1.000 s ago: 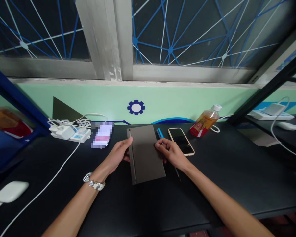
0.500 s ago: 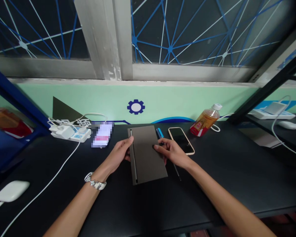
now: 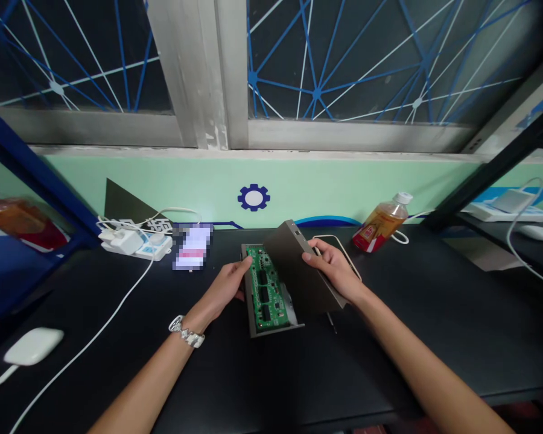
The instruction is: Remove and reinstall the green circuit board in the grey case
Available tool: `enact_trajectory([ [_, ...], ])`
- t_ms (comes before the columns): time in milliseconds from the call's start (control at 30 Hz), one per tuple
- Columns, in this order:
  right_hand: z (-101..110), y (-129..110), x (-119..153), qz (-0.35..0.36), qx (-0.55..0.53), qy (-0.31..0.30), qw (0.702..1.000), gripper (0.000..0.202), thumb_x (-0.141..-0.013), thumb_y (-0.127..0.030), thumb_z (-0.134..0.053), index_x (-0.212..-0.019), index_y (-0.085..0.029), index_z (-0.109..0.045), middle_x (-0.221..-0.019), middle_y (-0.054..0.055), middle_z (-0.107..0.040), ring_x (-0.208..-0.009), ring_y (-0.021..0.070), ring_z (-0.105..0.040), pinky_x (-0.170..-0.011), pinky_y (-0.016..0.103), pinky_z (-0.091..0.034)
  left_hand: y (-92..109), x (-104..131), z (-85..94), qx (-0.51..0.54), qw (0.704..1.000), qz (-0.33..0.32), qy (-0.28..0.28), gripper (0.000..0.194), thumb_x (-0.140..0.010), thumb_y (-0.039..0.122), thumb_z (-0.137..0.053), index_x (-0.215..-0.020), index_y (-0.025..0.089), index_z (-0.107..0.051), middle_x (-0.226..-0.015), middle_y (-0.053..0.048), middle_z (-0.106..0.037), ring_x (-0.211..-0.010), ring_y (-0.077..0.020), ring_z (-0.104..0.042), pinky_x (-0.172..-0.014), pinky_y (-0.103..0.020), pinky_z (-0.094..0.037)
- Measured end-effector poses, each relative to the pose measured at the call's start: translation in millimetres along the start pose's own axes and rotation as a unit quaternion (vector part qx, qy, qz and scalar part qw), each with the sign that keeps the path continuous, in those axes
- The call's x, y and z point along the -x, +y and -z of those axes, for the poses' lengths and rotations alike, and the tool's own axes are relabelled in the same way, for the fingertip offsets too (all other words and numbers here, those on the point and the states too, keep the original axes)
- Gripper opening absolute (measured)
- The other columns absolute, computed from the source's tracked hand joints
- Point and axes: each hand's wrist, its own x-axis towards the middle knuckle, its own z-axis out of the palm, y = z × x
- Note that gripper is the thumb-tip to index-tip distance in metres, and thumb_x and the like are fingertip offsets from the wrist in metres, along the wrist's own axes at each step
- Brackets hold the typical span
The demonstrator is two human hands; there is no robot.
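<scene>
A flat grey-brown electronic device lies opened on the black table, its kind not shown. My left hand [image 3: 233,278] grips the left edge of its base [image 3: 254,328], thumb on top near the green circuit board [image 3: 266,295]. Several black chips and a silvery part show inside. My right hand [image 3: 330,265] holds the cover [image 3: 294,271], tilted up and swung to the right, with the thumb on its outer face. The cover hides the right part of the interior. Under and behind my right hand a phone [image 3: 350,259] is partly covered. The tip of a thin screwdriver-like tool [image 3: 332,323] pokes out below the cover.
A drink bottle [image 3: 381,223] leans at the back right. To the left are a white power strip [image 3: 156,247] with plugs, a phone with a blurred screen [image 3: 193,248], and a white charger-like puck [image 3: 34,346]. A white cable [image 3: 95,337] crosses the table [image 3: 208,386].
The cover has come up from the base and tilted right in my right hand, baring the green circuit board. My left hand stays at the base's left edge. The blue item is now hidden.
</scene>
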Motion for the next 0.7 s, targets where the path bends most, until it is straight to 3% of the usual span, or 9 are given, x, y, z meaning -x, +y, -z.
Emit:
enact_trajectory([
  [133,-2.8,-19.2,-1.6,0.026,0.045,-0.039,0.998,0.032,-0.085,-0.044,-0.071,-0.100,-0.023,-0.053,-0.052,-0.008,-0.053,-0.037,0.0080,-0.038,-0.039,0.020,-0.024,-2.0,-1.2,1.3,-0.086,0.996,-0.006,0.015,0.056,-0.085,0.072,-0.052,-0.079,0.017,-0.060,-0.063,-0.002,-0.062,-0.054,-0.0171,-0.062,-0.047,-0.027,-0.048],
  [233,-7.7,-38.2,-12.2,0.080,0.119,-0.081,0.986,0.024,-0.086,-0.036,-0.068,-0.100,-0.022,-0.054,-0.054,-0.009,-0.045,-0.041,0.0071,-0.031,-0.043,0.022,-0.021,-2.5,-2.4,5.3,-0.221,0.974,-0.012,0.051,0.057,-0.085,0.074,-0.048,-0.069,0.019,-0.054,-0.049,-0.001,-0.055,-0.040,-0.0181,-0.057,-0.038,-0.026,-0.039],
  [300,-12.2,-50.6,-24.3,0.131,0.217,-0.104,0.962,0.018,-0.085,-0.028,-0.067,-0.099,-0.021,-0.057,-0.056,-0.008,-0.040,-0.047,0.0078,-0.032,-0.048,0.024,-0.024,-2.8,-3.2,7.7,-0.295,0.951,-0.017,0.091,0.055,-0.086,0.072,-0.048,-0.064,0.021,-0.051,-0.045,0.000,-0.052,-0.035,-0.0175,-0.054,-0.037,-0.025,-0.033],
  [400,-20.1,-62.5,-48.8,0.179,0.414,-0.126,0.884,0.016,-0.082,-0.019,-0.064,-0.098,-0.020,-0.062,-0.061,-0.005,-0.048,-0.054,0.0098,-0.040,-0.055,0.027,-0.028,-4.2,-4.7,9.8,-0.364,0.923,-0.040,0.119,0.053,-0.088,0.065,-0.049,-0.059,0.021,-0.051,-0.044,0.000,-0.052,-0.036,-0.0160,-0.053,-0.041,-0.025,-0.030],
  [467,-26.0,-63.0,-67.8,0.182,0.512,-0.130,0.829,0.019,-0.080,-0.018,-0.063,-0.099,-0.021,-0.064,-0.067,-0.002,-0.056,-0.056,0.0110,-0.043,-0.057,0.028,-0.028,-5.1,-5.4,10.2,-0.402,0.905,-0.063,0.126,0.052,-0.090,0.060,-0.048,-0.057,0.021,-0.052,-0.045,-0.001,-0.053,-0.039,-0.0158,-0.053,-0.045,-0.026,-0.029],
  [533,-32.2,-56.8,-86.9,0.171,0.560,-0.139,0.799,0.022,-0.078,-0.018,-0.063,-0.100,-0.023,-0.065,-0.076,0.001,-0.062,-0.061,0.0129,-0.046,-0.058,0.029,-0.028,-5.1,-5.5,10.1,-0.431,0.888,-0.086,0.134,0.052,-0.091,0.058,-0.048,-0.055,0.021,-0.052,-0.046,-0.003,-0.054,-0.044,-0.0163,-0.054,-0.049,-0.028,-0.028],
  [700,-42.6,-24.3,-124.6,0.147,0.596,-0.119,0.781,0.025,-0.079,-0.022,-0.061,-0.103,-0.023,-0.067,-0.090,0.006,-0.067,-0.069,0.0159,-0.051,-0.060,0.029,-0.028,-2.2,-3.4,8.9,-0.477,0.859,-0.111,0.151,0.050,-0.092,0.052,-0.048,-0.052,0.022,-0.049,-0.052,-0.005,-0.056,-0.053,-0.0189,-0.056,-0.053,-0.030,-0.026],
])
